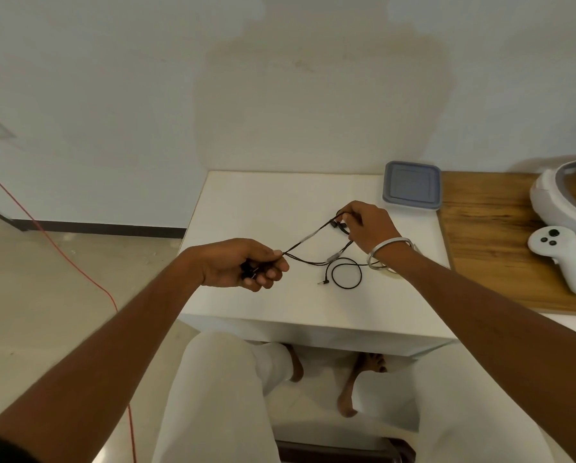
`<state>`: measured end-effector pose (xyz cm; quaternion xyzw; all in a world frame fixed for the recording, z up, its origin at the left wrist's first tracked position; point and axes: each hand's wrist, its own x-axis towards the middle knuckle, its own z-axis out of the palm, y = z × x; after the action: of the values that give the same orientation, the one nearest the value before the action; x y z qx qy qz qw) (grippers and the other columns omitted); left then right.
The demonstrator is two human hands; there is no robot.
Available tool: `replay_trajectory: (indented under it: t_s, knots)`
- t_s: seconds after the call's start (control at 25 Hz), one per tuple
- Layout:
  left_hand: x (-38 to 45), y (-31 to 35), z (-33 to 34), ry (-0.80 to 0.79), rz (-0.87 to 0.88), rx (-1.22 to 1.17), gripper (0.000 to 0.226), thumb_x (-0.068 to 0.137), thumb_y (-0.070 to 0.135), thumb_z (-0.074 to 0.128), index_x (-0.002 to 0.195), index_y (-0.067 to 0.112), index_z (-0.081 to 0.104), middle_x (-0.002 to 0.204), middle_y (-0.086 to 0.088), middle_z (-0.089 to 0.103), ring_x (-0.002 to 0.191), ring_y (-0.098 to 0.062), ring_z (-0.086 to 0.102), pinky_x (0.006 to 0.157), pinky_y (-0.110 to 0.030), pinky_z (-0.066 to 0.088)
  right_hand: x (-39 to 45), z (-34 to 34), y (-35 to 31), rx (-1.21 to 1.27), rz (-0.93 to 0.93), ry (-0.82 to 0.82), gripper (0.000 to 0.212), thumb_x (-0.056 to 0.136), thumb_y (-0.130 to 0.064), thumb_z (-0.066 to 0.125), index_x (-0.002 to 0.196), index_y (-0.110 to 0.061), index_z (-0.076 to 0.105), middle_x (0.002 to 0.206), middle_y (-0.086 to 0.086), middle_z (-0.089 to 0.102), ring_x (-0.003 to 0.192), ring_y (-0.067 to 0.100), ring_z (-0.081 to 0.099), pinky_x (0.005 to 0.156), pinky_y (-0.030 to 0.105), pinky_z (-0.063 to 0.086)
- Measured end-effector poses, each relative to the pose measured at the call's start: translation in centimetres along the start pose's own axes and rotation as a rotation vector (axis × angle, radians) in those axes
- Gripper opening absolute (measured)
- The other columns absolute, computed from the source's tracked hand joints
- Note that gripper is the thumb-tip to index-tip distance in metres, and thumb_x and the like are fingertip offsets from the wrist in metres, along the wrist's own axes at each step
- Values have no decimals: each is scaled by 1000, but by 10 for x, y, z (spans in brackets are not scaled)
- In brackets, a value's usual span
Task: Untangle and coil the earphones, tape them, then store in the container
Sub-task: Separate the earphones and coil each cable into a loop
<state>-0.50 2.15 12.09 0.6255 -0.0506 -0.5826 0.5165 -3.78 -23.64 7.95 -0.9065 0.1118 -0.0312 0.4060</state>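
Black earphones point(316, 243) with grey taped sections; white table point(263, 202); blue-grey lidded container point(412, 186); brown wood-grain board point(490, 242); white controller point(560, 259); silver bangle point(391, 250); red cable point(62, 252).

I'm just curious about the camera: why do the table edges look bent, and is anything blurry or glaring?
Head view: the wide-angle lens bows the white table and stretches the arms at the borders; light is soft and even, with no glare; the thin earphones between the left hand and right hand look slightly soft, their buds hard to make out.

Bare table point(246, 202) far-left; container point(412, 185) far-right corner, controller point(560, 255) beyond right edge.
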Motion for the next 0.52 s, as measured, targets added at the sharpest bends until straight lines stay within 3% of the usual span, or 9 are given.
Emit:
replay_trajectory:
  t_s: [0.12, 0.24, 0.28, 0.4, 0.52]
  knots:
    - [-5, 4, 5, -104, 99, -74, 26, 94, 29, 54, 78, 12, 65, 77, -7, 60, 70, -20, 60, 59, -25, 50, 2, 3, 2, -12, 27, 19, 22, 95, -7, 44, 101, -6, 66, 92, 5, 66, 75, 19, 58, 75, 29, 52]
    - [-8, 8, 14, -186, 262, -209, 20, 83, 33, 71, 82, 13, 69, 84, -8, 67, 82, -26, 68, 74, -34, 58, 2, 8, 4, -63, 37, 4, 23, 95, -8, 45, 102, -5, 67, 95, 5, 67, 72, 11, 52, 60, 8, 38]
    - [-7, 10, 19, -166, 324, -268, 20, 81, 32, 72, 85, 13, 71, 86, -9, 69, 85, -27, 70, 75, -35, 58, 1, 11, 4, -74, 50, -19, 23, 96, -9, 45, 101, -6, 67, 90, 4, 65, 67, 9, 50, 56, 7, 35]
    - [-1, 15, 30, -26, 502, -424, 26, 88, 24, 54, 88, 11, 77, 98, -12, 73, 95, -29, 71, 81, -37, 59, -5, 19, 4, -96, 97, -111, 25, 97, -15, 43, 97, -10, 68, 68, -6, 55, 55, 4, 46, 51, 11, 32]
    - [10, 16, 30, -2, 618, -462, 34, 98, 19, 40, 102, 8, 72, 125, -20, 64, 119, -38, 59, 100, -47, 50, -13, 25, 4, -158, 84, -235, 25, 97, -20, 43, 94, -16, 68, 67, -8, 51, 54, 5, 47, 50, 15, 32]
